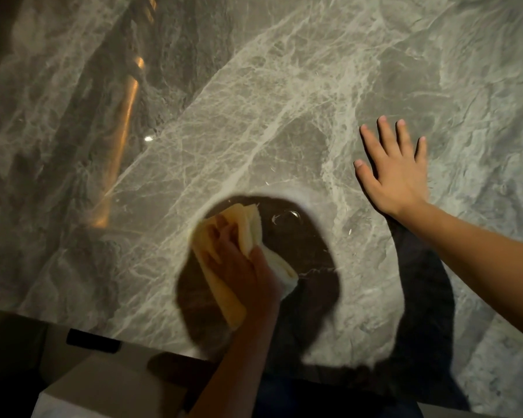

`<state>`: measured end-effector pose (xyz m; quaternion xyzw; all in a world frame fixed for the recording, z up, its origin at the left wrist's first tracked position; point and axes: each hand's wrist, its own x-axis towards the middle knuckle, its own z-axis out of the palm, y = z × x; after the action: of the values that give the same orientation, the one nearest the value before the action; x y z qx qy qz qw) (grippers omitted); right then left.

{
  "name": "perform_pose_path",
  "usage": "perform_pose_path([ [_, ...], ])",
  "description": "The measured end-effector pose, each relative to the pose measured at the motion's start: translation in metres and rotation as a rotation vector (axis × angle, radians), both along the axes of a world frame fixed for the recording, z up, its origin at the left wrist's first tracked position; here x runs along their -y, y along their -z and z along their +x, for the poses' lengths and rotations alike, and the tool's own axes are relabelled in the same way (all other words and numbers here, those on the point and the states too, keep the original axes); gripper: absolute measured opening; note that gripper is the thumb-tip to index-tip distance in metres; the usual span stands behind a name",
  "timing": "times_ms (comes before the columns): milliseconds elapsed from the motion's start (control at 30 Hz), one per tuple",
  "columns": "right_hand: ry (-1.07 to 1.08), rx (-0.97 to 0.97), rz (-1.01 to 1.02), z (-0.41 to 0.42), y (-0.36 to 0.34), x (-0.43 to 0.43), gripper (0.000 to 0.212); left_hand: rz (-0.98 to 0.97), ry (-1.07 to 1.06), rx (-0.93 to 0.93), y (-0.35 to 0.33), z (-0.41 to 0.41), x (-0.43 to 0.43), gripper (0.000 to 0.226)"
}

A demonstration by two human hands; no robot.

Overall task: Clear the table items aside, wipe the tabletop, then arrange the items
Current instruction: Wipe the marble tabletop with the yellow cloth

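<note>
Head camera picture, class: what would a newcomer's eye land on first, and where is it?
First, the yellow cloth pressed under the left hand, low in the middle, inside a dark round shadow. Next, the right hand spread flat on the grey marble table, at right.

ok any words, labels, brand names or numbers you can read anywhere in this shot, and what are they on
None: no readable text in this view.
The yellow cloth under the left hand shows no tag or print.
The grey marble tabletop carries only veining and light reflections.
The right hand lies flat on bare stone, no label near it.
</note>
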<state>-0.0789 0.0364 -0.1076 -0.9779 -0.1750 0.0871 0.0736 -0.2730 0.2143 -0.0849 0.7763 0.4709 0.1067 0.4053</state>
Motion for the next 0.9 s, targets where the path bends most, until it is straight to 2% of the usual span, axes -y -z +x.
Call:
perform_pose_path([
  [67, 0.004, -0.001, -0.007, 0.001, 0.0, 0.0, 0.058, 0.004, 0.034, 0.05, -0.003, 0.02, 0.01, 0.064],
  [267, 0.003, -0.004, -0.013, 0.001, -0.001, -0.001, 0.058, 0.034, 0.187, 0.003, -0.006, 0.054, 0.023, 0.071],
  [467, 0.013, -0.007, 0.001, 0.001, -0.001, -0.001, 0.059, 0.011, 0.244, 0.154, -0.002, 0.075, 0.024, 0.072],
  [567, 0.016, -0.012, 0.012, 0.003, -0.001, -0.001, 0.059, 0.022, 0.389, 0.114, 0.001, 0.076, 0.018, 0.05],
  [633, 0.02, -0.009, 0.017, 0.002, 0.0, 0.0, 0.059, 0.028, 0.599, 0.106, 0.006, 0.074, 0.003, 0.046],
  [733, 0.02, 0.008, 0.021, 0.002, 0.0, 0.0, 0.058, 0.244, 0.873, -0.023, 0.014, 0.071, -0.013, 0.052],
  [800, 0.018, 0.012, 0.017, 0.002, 0.0, 0.001, 0.058, 0.41, 0.949, -0.178, 0.013, 0.072, -0.007, 0.056],
  [900, 0.01, 0.027, -0.005, 0.003, 0.003, 0.002, 0.055, 0.464, 0.989, -0.276, 0.01, 0.073, 0.003, 0.062],
])
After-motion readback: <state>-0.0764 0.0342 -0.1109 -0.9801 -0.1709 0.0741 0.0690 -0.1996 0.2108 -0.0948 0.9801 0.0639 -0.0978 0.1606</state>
